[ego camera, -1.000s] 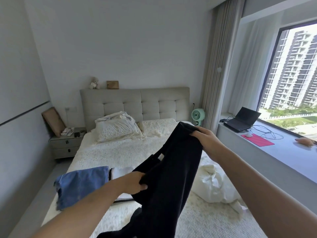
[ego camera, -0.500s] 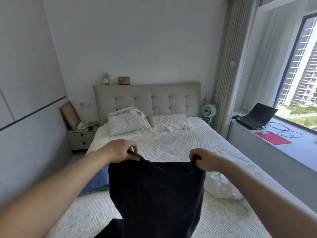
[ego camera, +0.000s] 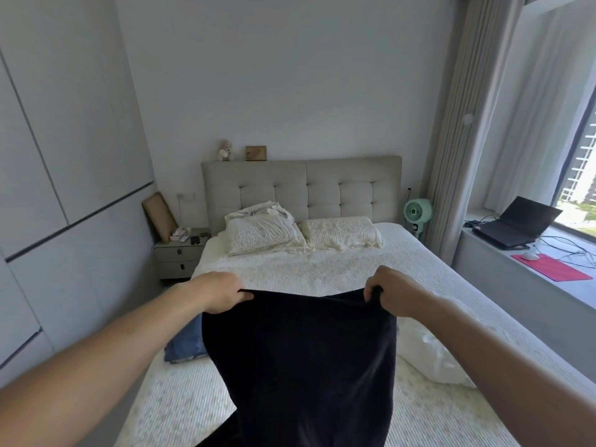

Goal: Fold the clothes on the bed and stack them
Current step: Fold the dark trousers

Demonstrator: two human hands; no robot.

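Note:
A black garment (ego camera: 300, 359) hangs spread out in front of me above the bed (ego camera: 322, 269). My left hand (ego camera: 222, 291) pinches its top left corner and my right hand (ego camera: 390, 290) pinches its top right corner, holding the top edge taut. Its lower part drops out of view at the bottom. Behind it on the left lies a folded blue denim piece (ego camera: 185, 343), partly hidden. A crumpled white garment (ego camera: 432, 353) lies on the bed to the right, under my right forearm.
Two pillows (ego camera: 267, 233) sit at the grey headboard (ego camera: 300, 185). A nightstand (ego camera: 179, 253) stands left of the bed and a green fan (ego camera: 417, 212) right of it. A laptop (ego camera: 516, 222) and red mat (ego camera: 551, 267) lie on the window ledge. Wardrobe doors line the left wall.
The black garment went from bunched and slanted to spread flat between my hands. My hands have moved wider apart and level, and the view turned left toward the headboard.

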